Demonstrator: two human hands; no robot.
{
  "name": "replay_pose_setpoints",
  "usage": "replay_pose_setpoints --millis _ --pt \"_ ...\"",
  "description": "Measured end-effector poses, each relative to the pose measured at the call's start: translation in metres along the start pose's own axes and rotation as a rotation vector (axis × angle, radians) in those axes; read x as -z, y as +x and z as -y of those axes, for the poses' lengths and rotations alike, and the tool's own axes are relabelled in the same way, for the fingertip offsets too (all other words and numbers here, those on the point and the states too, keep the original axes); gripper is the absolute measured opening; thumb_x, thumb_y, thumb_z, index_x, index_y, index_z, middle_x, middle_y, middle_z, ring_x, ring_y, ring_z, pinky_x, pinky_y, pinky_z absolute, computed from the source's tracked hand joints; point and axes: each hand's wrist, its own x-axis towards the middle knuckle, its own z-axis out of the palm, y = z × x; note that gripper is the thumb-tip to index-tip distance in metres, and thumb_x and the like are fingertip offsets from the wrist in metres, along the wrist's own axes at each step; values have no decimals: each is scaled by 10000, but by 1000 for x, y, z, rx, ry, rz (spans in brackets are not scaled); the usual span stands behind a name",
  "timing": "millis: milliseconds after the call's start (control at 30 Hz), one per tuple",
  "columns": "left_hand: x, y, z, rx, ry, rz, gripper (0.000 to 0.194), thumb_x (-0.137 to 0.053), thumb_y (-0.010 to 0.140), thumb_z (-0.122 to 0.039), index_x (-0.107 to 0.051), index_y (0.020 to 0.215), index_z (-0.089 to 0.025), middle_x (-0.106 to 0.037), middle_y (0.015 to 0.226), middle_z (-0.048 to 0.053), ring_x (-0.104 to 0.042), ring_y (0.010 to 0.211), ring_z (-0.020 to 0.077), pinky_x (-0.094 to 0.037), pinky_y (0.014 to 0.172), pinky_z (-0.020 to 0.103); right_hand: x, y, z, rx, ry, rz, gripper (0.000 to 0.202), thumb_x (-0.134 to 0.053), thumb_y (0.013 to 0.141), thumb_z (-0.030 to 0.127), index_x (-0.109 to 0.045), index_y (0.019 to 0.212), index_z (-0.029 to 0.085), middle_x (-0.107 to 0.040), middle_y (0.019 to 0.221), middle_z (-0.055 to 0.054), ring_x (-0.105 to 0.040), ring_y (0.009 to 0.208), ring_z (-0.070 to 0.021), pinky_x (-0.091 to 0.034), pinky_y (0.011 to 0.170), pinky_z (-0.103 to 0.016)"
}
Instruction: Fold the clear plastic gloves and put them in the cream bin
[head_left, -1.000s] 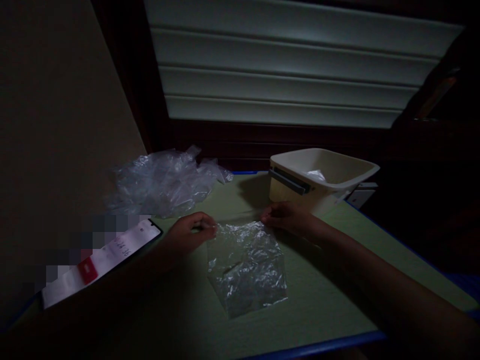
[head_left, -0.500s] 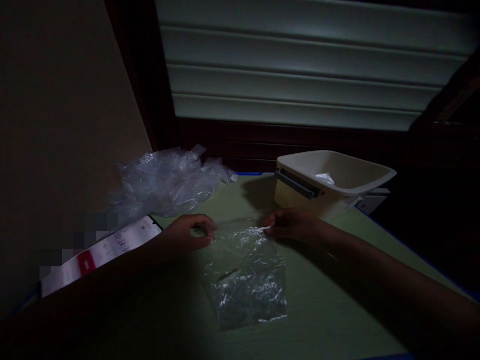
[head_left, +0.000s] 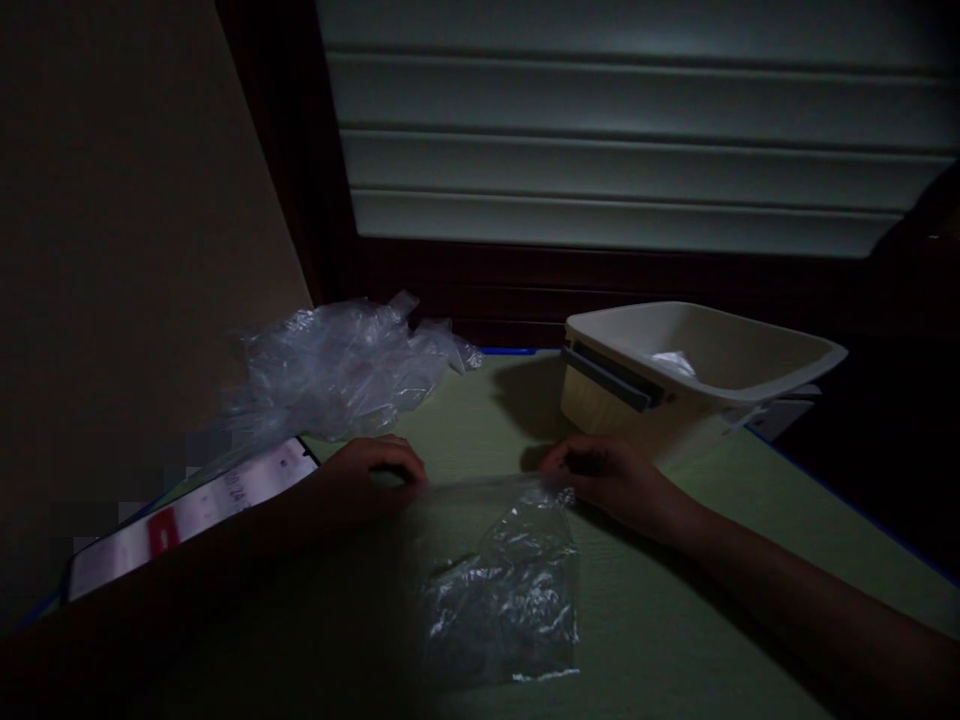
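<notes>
Cream bin (head_left: 645, 425) by the far right corner of the green tabletop (head_left: 487, 425) has a bit of shiny crumpled plastic (head_left: 675, 364) inside, though the near wall blocks most of the bottom. One of its latches pokes out past the right edge. The clear bag (head_left: 510, 610) is mid-tabletop, long axis running roughly from the far edge toward the person, gripped end farther away, loose end nearer. Left hand (head_left: 367, 482) pinches its upper left corner, right hand (head_left: 615, 485) pinches the upper right, film pulled taut between them. Bag's left side pretty much melts into shadow, so can't make out that outline. Heap of clear plastic (head_left: 345, 370) fills the far left corner. Phone (head_left: 195, 512) sits along the left edge, partly behind the left forearm, its text blurry. Tabletop's near edge is out of frame.
</notes>
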Motion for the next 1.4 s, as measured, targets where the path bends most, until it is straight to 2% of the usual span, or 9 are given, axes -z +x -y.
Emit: replay_pose_setpoints --millis 167,300,500,633,767,1033,1133,1233,1400 --pt "-2 -3 4 -148 57 -6 131 -540 789 -211 -654 737 -173 -640 789 55 -602 774 160 -461 698 253 -2 -3 3 40 -55 -24 104 -587 774 257 -644 754 174 -673 766 -32 -623 708 -156 -491 635 -275" --pt "-2 -8 2 -274 139 -8 168 -490 802 -159 -657 789 -175 -616 788 50 -577 749 156 -444 664 249 -2 -7 9 188 -205 -29 134 -551 811 206 -679 791 174 -667 798 -46 -618 728 -150 -482 656 -273" --pt "1 -10 -7 -293 303 72 213 -441 819 -136 -647 789 -184 -622 815 49 -557 776 175 -433 700 279 -1 -9 9 292 -318 1 174 -526 812 142 -693 815 189 -665 825 -60 -621 775 -167 -487 694 -297" --pt "1 -10 -10 -328 367 59 232 -411 839 -137 -637 823 -187 -634 815 49 -554 769 175 -432 714 291 0 -9 8 298 -343 14 201 -500 810 109 -685 832 185 -657 847 -67 -619 809 -173 -488 722 -302" --pt "1 -11 -12 -406 408 61 229 -417 817 -89 -626 830 -181 -632 841 53 -553 787 179 -426 721 304 1 -10 10 324 -395 46 312 -429 774 29 -687 886 166 -642 911 -85 -612 854 -172 -493 748 -302" --pt "1 -15 -17 -513 485 87 218 -418 808 -79 -605 840 -185 -654 891 51 -557 809 200 -419 755 346 8 -13 10 353 -662 89 417 -444 745 -12 -679 1038 168 -630 1065 -116 -590 973 -225 -481 833 -363" --pt "1 -17 -16 -539 500 87 200 -418 807 -75 -592 845 -164 -645 902 62 -543 824 202 -417 767 354 6 -14 19 355 -733 71 399 -434 789 30 -644 1103 158 -633 1077 -127 -600 955 -238 -493 818 -379" --pt "0 -18 -14 -547 514 89 222 -424 770 -48 -590 868 -158 -637 911 62 -535 817 202 -416 759 357 -2 -12 37 407 -761 78 392 -440 810 61 -599 1161 133 -638 1093 -129 -610 954 -232 -500 816 -353" --pt "-1 -20 -13 -498 613 113 215 -477 749 -76 -602 887 -185 -627 897 41 -539 805 188 -423 747 328 -32 3 69 572 -868 303 339 -479 859 91 -566 1186 104 -628 1141 -127 -596 1016 -209 -455 895 -319"
